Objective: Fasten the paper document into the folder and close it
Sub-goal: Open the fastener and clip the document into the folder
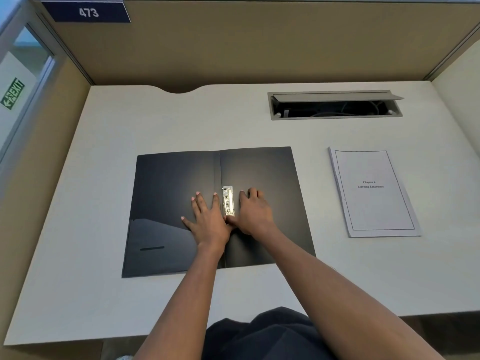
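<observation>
A dark folder is laid open and flat on the pale tabletop, its two covers spread to either side of the spine. A metal clip is fixed just right of the spine, about halfway down the right cover. The left hand is pressed palm-down on the left cover, its fingers spread wide and flat, with nothing gripped; its index finger lies just beside the clip's left edge. The right hand is set on the right cover directly beside the clip, its fingers loosely curled. The thumbs of both hands meet at the lower end of the clip, and the right thumb appears to touch the metal, though whether it presses or lifts anything cannot be told from this view. The paper document is seen lying on the tabletop well to the right of the folder, apart from both hands, face up with a printed title page. An open cable tray is set into the tabletop behind it.
</observation>
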Motion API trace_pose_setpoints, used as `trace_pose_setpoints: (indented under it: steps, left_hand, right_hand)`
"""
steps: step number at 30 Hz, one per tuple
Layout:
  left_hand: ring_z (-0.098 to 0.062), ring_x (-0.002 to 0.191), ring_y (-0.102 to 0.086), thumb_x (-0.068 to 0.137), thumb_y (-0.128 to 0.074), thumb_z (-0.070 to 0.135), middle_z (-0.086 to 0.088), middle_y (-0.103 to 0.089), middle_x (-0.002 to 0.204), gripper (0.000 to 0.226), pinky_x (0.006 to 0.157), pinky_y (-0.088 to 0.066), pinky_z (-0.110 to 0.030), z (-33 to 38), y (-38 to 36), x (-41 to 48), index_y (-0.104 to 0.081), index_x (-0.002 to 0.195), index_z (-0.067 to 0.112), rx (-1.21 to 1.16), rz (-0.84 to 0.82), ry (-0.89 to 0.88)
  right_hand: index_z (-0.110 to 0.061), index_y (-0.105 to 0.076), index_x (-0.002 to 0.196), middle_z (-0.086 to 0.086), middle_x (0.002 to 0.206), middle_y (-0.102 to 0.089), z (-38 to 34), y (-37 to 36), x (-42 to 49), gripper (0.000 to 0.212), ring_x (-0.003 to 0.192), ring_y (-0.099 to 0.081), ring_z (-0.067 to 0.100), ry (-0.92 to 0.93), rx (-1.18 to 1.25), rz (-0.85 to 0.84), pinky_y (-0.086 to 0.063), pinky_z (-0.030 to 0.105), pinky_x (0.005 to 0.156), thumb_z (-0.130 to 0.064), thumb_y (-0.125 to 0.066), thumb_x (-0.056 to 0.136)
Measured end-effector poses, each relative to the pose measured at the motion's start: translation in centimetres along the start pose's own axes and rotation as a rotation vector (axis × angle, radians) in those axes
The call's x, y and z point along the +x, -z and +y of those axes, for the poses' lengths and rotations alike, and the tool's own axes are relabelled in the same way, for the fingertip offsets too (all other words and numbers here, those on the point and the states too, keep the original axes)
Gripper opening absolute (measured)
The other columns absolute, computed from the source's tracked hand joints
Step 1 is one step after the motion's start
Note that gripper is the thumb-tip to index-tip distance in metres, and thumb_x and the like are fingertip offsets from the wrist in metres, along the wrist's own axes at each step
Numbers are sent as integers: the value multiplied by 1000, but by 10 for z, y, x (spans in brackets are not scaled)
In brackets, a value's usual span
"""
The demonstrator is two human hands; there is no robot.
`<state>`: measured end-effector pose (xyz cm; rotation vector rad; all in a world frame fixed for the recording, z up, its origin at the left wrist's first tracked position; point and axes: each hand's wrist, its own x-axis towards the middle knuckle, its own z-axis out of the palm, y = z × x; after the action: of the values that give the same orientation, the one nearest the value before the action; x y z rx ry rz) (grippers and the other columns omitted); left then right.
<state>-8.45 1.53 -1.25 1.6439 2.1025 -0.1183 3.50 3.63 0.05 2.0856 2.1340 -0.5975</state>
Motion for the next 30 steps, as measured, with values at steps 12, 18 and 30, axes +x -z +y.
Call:
trace_pose_setpoints:
  steps: [12,18,30]
  left_hand:
    - [-33,159,9,92,-70,36,-13,6,172,90,119,-11,-74,3,-3,2,-15,163,32,-53,6,25]
    - [-29,160,7,86,-76,43,-10,5,173,96,120,-11,-72,0,-1,1,-18,162,33,-80,6,26]
    - [-30,160,7,80,-79,54,-10,5,173,106,121,-12,-71,5,5,0,-17,163,31,-68,-17,35]
  right_hand:
    - [-7,-41,147,11,136,-46,-12,-6,0,84,126,-44,29,-43,-72,54,-46,39,99,-61,-63,86]
    - [-13,-37,151,8,143,-42,-11,-3,-1,86,132,-41,27,-83,-11,32,-45,40,103,-60,-66,85]
    - [-14,-39,150,9,144,-41,-4,2,-1,82,132,-40,27,-52,20,17,-46,40,104,-60,-65,87]
